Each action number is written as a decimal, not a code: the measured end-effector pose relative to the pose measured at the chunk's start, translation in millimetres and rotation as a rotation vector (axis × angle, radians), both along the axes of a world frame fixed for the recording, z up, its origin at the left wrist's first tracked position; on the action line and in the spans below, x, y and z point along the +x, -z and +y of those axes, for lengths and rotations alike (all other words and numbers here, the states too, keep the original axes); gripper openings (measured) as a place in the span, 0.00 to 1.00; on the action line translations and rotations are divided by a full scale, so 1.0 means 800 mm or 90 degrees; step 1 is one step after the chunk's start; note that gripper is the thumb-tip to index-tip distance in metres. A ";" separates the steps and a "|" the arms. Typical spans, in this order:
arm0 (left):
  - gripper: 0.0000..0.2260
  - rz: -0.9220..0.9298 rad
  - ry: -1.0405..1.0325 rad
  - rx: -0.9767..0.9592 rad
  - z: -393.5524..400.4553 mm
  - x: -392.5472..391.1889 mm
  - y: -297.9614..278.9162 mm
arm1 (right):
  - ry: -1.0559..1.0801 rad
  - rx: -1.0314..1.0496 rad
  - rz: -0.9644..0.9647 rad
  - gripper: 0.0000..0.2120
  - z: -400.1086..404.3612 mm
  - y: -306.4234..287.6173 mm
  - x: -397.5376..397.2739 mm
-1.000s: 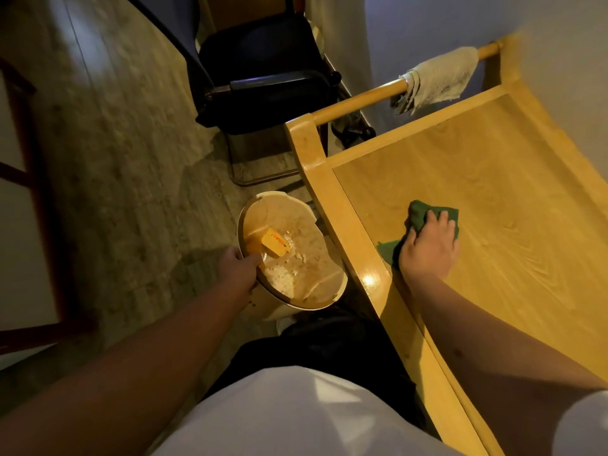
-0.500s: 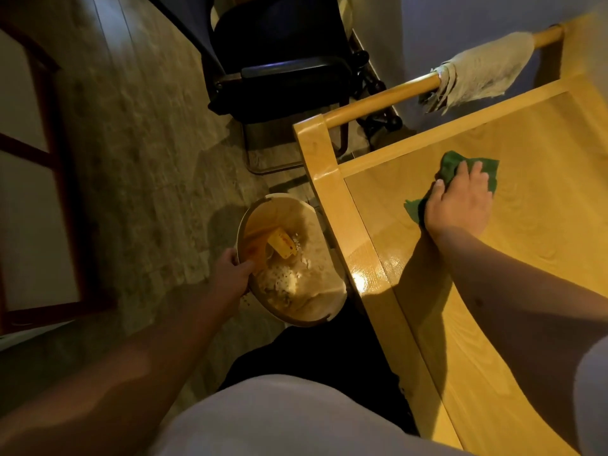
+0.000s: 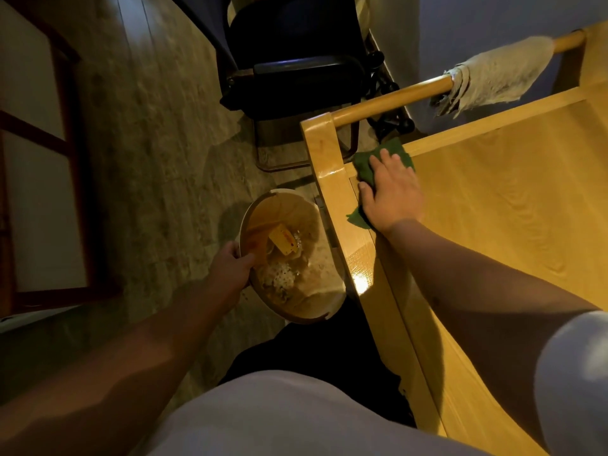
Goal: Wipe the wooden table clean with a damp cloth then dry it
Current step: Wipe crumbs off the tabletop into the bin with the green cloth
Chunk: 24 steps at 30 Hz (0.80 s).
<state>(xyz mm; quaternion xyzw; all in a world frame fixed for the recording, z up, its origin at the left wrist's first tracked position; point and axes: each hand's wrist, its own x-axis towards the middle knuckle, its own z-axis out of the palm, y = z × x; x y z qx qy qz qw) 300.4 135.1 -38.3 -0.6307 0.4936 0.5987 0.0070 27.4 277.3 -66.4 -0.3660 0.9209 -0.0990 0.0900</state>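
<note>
The light wooden table (image 3: 513, 205) fills the right side, with a raised rim along its left edge. My right hand (image 3: 393, 195) presses flat on a green cloth (image 3: 365, 162) at the table's far left corner, against the rim. Part of the cloth shows beyond my fingers and part under my wrist. My left hand (image 3: 232, 266) grips the rim of a round bin (image 3: 316, 304) held beside the table's left edge. The bin holds crumbs and a yellow scrap. A pale dry cloth (image 3: 496, 77) hangs over a wooden rail at the table's far end.
A black chair (image 3: 296, 70) stands on the floor beyond the table's corner. A dark wooden frame (image 3: 70, 179) runs along the left. My white shirt and dark trousers fill the bottom of the view.
My right hand has slid the green cloth from the middle of the table away and left into the far left corner. My left hand keeps the bin beside the edge.
</note>
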 end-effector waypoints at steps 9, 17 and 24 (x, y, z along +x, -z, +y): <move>0.06 -0.005 0.001 -0.023 0.005 0.002 0.001 | -0.042 -0.043 -0.041 0.27 -0.020 -0.005 0.052; 0.11 -0.002 0.001 -0.022 0.011 0.010 -0.004 | -0.086 -0.120 -0.087 0.20 -0.033 0.002 0.119; 0.06 0.043 -0.006 0.000 0.017 0.030 -0.007 | -0.082 -0.151 -0.191 0.13 -0.031 -0.013 0.157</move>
